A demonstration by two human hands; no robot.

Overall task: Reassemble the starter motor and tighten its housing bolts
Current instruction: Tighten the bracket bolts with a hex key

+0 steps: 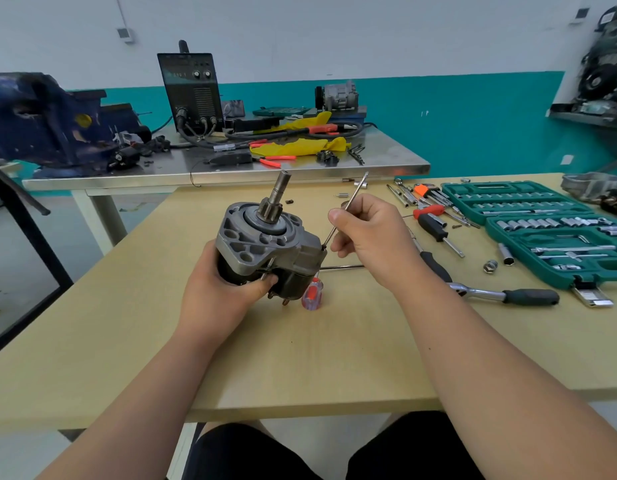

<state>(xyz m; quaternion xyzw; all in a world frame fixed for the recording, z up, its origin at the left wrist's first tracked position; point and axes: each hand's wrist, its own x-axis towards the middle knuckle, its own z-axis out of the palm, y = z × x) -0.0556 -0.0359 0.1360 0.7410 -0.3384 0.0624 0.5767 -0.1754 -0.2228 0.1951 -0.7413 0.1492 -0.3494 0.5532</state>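
Observation:
The grey starter motor [265, 244] is held above the wooden table [300, 358], its pinion shaft pointing up and away. My left hand [217, 292] grips its dark body from below, thumb on the front. My right hand [366, 237] pinches a long thin housing bolt [348, 202], whose lower tip meets the right edge of the motor's aluminium nose housing. A second long bolt [341, 267] lies flat on the table just right of the motor.
A small red-handled screwdriver [312, 294] stands under the motor. A ratchet [501, 294], screwdrivers [435, 226], loose sockets [490, 266] and two open green socket cases [542, 230] fill the table's right side. A steel bench [231, 168] with a vise and welder stands behind.

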